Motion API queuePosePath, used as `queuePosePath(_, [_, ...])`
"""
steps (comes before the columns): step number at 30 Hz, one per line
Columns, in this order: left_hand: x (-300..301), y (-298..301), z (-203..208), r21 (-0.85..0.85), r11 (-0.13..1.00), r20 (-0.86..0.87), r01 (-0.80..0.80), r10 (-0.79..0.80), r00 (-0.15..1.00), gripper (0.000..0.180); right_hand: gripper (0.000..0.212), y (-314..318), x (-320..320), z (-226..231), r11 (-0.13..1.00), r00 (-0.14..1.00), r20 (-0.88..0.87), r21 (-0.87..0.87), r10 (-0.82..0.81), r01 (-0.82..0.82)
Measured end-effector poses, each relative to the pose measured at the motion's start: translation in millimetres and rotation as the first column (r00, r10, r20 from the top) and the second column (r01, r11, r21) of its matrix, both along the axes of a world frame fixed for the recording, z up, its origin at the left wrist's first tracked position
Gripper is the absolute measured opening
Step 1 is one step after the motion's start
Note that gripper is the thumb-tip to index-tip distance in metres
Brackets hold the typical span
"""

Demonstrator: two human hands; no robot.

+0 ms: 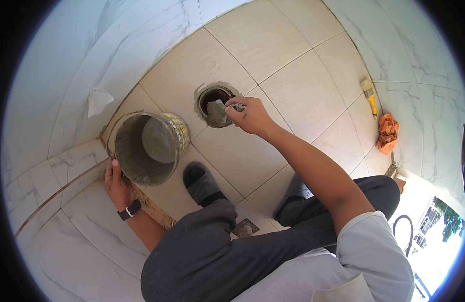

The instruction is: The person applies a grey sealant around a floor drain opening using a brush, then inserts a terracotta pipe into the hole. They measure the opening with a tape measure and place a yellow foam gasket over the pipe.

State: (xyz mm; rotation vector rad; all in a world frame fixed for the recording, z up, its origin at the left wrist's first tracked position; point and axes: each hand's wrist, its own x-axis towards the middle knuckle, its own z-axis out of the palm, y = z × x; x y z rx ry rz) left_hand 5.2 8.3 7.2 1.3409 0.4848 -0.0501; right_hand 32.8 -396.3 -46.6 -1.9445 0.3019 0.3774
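gripping a flat, mortar-smeared tool (pixel 217 111) in closed fingers, the right hand (pixel 249 116) holds it at the edge of a round hole (pixel 216 95) in the tiled floor (pixel 303 108). the left hand (pixel 118 187) is closed on the rim of a tilted bucket (pixel 129 148), left of the hole.

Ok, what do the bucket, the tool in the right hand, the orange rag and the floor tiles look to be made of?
Bucket: probably plastic, dull; smooth round wall with grey crust inside.
Tool: perhaps metal, matte; thin flat blade, but grey residue hides its surface.
Rag: cloth, soft and matte; crumpled folds.
Floor tiles: likely ceramic, beige, low sheen; straight thin joints.
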Motion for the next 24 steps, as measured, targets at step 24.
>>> queuePosePath(24, [-0.5, -0.9, -4.5, 0.008, 0.997, -0.022, -0.072, 0.072, 0.997, 0.054, 0.033, -15.7, 33.8, 41.1, 0.902, 0.925, 0.039, -0.244, 0.377, -0.357])
